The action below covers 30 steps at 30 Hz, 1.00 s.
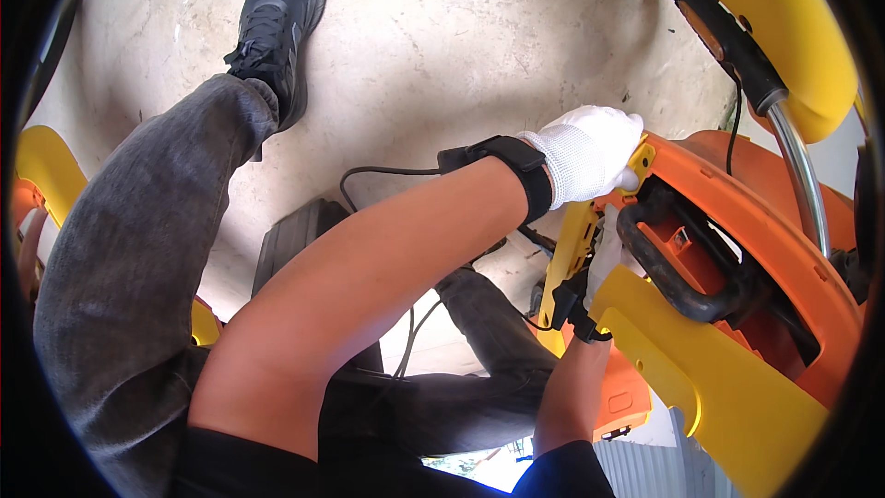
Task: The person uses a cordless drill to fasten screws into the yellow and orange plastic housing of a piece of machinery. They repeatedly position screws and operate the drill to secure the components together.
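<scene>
My left hand (590,155), in a white knit glove with a black strap at the wrist, reaches across to the right. Its fingers are closed on a small yellow bracket (640,164) at the end of a curved orange plastic panel (737,212). Below it, my right hand (606,254), also in a white glove, is reaching up behind the yellow parts. Its fingers are hidden. Near it are a slotted yellow strip (570,258), a black loop-shaped handle (668,277) and a broad yellow panel (710,373).
A chrome tube (800,175) with a yellow fender (793,28) stands at the upper right. My leg in grey jeans (138,221) and a black shoe (277,37) are on the left. A black cable (387,171) runs to my left wrist. Another yellow part (46,166) is at the far left.
</scene>
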{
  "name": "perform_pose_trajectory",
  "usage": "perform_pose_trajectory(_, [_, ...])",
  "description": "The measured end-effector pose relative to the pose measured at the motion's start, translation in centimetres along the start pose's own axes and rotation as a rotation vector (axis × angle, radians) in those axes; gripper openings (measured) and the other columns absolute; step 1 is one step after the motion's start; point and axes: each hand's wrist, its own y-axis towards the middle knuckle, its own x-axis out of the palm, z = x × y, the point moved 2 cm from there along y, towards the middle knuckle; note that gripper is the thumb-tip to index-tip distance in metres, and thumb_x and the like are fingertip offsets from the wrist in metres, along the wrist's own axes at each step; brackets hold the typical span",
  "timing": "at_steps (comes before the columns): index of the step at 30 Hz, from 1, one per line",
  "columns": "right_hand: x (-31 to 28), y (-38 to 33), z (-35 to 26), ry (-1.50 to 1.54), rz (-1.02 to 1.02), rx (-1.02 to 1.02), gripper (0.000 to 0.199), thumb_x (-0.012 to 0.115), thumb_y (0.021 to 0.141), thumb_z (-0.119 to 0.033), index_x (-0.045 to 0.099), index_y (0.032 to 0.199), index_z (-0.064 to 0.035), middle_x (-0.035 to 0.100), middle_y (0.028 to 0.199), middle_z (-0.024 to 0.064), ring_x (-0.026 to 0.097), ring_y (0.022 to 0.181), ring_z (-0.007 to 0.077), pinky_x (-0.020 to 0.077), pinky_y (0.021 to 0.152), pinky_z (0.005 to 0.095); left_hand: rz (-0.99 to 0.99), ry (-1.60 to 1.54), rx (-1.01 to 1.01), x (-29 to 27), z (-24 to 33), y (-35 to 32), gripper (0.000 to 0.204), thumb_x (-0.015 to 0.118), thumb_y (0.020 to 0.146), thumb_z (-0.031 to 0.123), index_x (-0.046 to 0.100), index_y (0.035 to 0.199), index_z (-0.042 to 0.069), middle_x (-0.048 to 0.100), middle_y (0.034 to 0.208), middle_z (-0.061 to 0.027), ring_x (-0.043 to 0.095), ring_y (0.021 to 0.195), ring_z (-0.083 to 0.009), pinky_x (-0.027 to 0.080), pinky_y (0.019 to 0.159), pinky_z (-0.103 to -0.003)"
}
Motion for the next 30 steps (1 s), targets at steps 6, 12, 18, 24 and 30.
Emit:
perform_pose_trajectory(6, [0.8, 1.1, 0.8, -0.021, -0.009, -0.024, 0.029, 0.067, 0.092, -0.015, 0.061, 0.112, 0.0043, 0.066, 0.103, 0.0111, 0.061, 0.093, 0.0212, 0.0479, 0.085, 0.033, -0.14, 0.048, -0.008, -2.0, 0.5, 0.4, 0.057, 0.069, 0.084, 0.045, 0.058, 0.109, -0.005, 0.065, 0.101, -0.0241, 0.064, 0.1, -0.0385, 0.05, 0.092, -0.041])
perform_pose_trajectory(12, [0.6, 1.3, 1.3, -0.033, -0.018, -0.013, 0.029, 0.067, 0.091, -0.015, 0.061, 0.112, 0.0043, 0.066, 0.103, 0.0113, 0.061, 0.094, 0.0217, 0.0479, 0.086, 0.0332, -0.218, -0.249, -0.174, -3.2, -0.9, 0.1, 0.085, 0.056, 0.088, 0.067, 0.054, 0.134, -0.005, 0.059, 0.127, -0.0275, 0.057, 0.122, -0.0355, 0.045, 0.104, -0.037])
perform_pose_trajectory(18, [1.1, 1.2, 1.2, -0.029, -0.009, -0.009, 0.029, 0.067, 0.091, -0.014, 0.061, 0.112, 0.0043, 0.066, 0.104, 0.0116, 0.061, 0.095, 0.0222, 0.0478, 0.086, 0.0335, 0.026, -0.124, -0.126, -2.4, -1.7, 5.2, 0.063, 0.041, 0.099, 0.053, 0.072, 0.096, -0.002, 0.068, 0.086, -0.0248, 0.067, 0.084, -0.0372, 0.051, 0.088, -0.041])
perform_pose_trajectory(24, [1.2, 1.2, 1.3, -0.017, -0.024, 0.002, 0.029, 0.067, 0.091, -0.014, 0.061, 0.113, 0.0043, 0.066, 0.104, 0.0118, 0.061, 0.096, 0.0226, 0.0478, 0.086, 0.0337, 0.027, -0.164, -0.404, 0.0, -0.9, 8.4, 0.045, 0.047, 0.097, 0.036, 0.073, 0.088, 0.0, 0.067, 0.087, -0.0267, 0.066, 0.088, -0.04, 0.051, 0.087, -0.044])
perform_pose_trajectory(30, [1.2, 1.4, 0.7, -0.009, -0.039, -0.006, 0.029, 0.067, 0.091, -0.014, 0.061, 0.113, 0.0043, 0.067, 0.104, 0.012, 0.061, 0.096, 0.0231, 0.0477, 0.087, 0.034, -0.176, -0.016, -0.375, 0.5, -0.6, 10.9, 0.04, 0.048, 0.094, 0.032, 0.073, 0.095, 0.001, 0.068, 0.098, -0.025, 0.066, 0.094, -0.0391, 0.05, 0.089, -0.043])
